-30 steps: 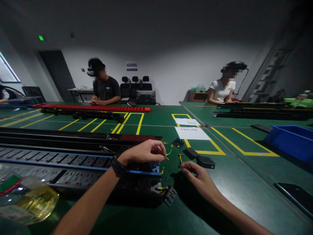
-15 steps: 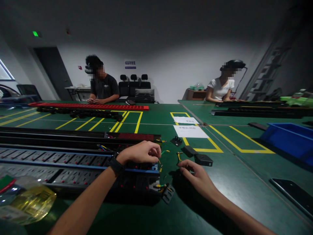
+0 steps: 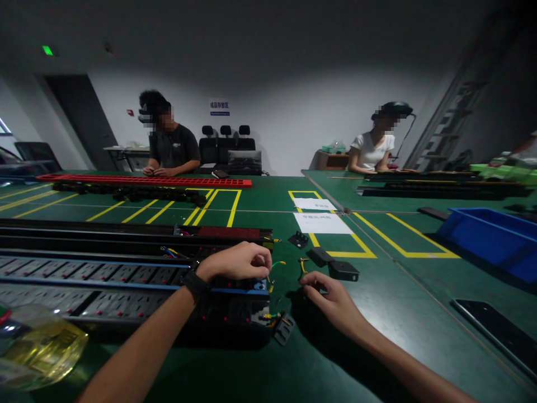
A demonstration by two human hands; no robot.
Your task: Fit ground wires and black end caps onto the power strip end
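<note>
My right hand [image 3: 333, 296] is closed in a pinch at the lower end of a short yellow-green wire [image 3: 302, 270] with a metal end piece on top. Over the end of a blue-edged power strip [image 3: 226, 290], my left hand [image 3: 241, 262] is closed, thumb and fingertips together. What it pinches is hidden. Just past those fingers another yellow-green wire [image 3: 277, 263] sticks out from the strip. In front lies a darker power strip [image 3: 235, 313], with a loose black end plate [image 3: 284, 328] by its wired end.
Black end caps [image 3: 344, 271] and a black bracket [image 3: 298, 240] lie beyond my right hand. Paper sheets [image 3: 323, 223], a blue bin [image 3: 490, 240] and a phone [image 3: 495, 330] are rightward. A bottle [image 3: 46, 347] stands front left. Two people sit across the table.
The view has shifted slightly, so everything sits a little further left. Both hands keep nearly the same pose, and the wire stays in my right fingers.
</note>
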